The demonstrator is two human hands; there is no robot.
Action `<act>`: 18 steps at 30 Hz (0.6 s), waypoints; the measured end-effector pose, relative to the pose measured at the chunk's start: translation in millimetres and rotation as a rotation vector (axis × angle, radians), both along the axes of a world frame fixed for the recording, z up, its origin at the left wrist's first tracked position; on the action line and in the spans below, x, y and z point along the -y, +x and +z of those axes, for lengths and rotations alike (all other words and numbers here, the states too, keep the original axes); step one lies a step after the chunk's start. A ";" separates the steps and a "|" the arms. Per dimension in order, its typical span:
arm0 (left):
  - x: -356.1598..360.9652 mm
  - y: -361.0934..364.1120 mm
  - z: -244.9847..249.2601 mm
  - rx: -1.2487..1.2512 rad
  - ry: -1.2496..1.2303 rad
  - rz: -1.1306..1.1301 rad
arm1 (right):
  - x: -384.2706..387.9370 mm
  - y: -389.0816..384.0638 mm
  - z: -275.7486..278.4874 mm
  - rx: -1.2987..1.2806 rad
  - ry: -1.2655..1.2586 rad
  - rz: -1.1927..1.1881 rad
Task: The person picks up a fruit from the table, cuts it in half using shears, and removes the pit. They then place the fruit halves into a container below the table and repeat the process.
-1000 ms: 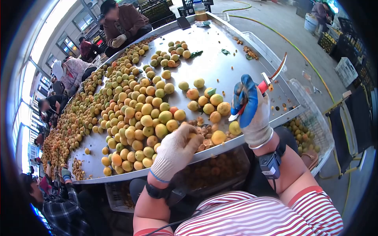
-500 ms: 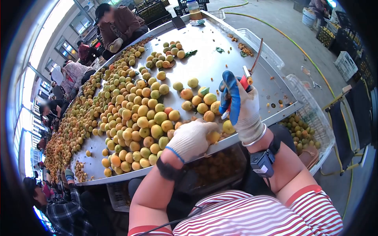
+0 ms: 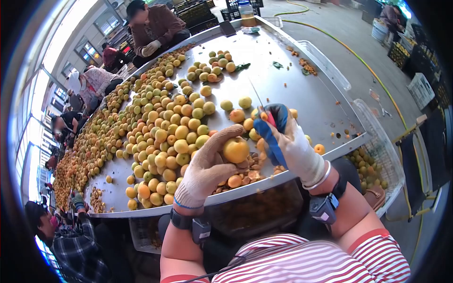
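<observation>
My left hand [image 3: 205, 165], in a knitted glove, is closed around a yellow-orange apricot [image 3: 236, 150] held above the table's near edge. Just right of it is my right hand [image 3: 290, 141], gloved in white with blue-coated fingers. Those fingers are wrapped round a red-handled knife [image 3: 270, 119], whose thin blade points up and away, clear of the apricot. Below my hands, small brownish-orange pieces [image 3: 250, 177] lie by the rim, partly hidden. Whole apricots [image 3: 181, 146] are heaped to the left, and a few lie beyond my hands.
A metal table [image 3: 283, 87] with a raised rim carries the fruit. Fruit-filled crates stand below, one white crate [image 3: 373, 155] to the right. A folding chair [image 3: 420, 160] is farther right. Co-workers sit along the left side, one in a brown jacket [image 3: 163, 26] at the far end.
My left hand has risen from the table edge and turned, now with an apricot in it. My right hand has come lower and left, and the blade has swung leftward. The view has shifted slightly.
</observation>
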State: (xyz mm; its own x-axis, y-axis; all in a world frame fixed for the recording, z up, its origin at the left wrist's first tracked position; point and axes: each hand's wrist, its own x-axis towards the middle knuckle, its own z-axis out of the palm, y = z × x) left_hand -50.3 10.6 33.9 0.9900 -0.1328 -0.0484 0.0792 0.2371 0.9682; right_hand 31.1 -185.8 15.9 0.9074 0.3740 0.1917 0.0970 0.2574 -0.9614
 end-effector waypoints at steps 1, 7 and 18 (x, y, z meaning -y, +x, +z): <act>-2.9 -2.6 -0.3 0.071 -0.138 -0.040 | -1.1 -4.2 -0.4 0.022 0.022 0.047; -5.8 -20.4 10.9 0.142 -0.035 0.040 | 2.9 -22.7 4.5 0.077 -0.133 0.171; -0.9 -31.3 11.7 0.258 0.138 0.068 | 4.8 -42.0 19.0 0.010 -0.154 0.441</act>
State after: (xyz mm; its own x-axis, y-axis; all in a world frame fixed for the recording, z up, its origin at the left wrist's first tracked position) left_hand -81.5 11.5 45.5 0.9784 -0.0758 0.1926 -0.1849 0.0978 0.9779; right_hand -10.9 -190.6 34.9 0.6537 0.7485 0.1112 0.0198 0.1300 -0.9913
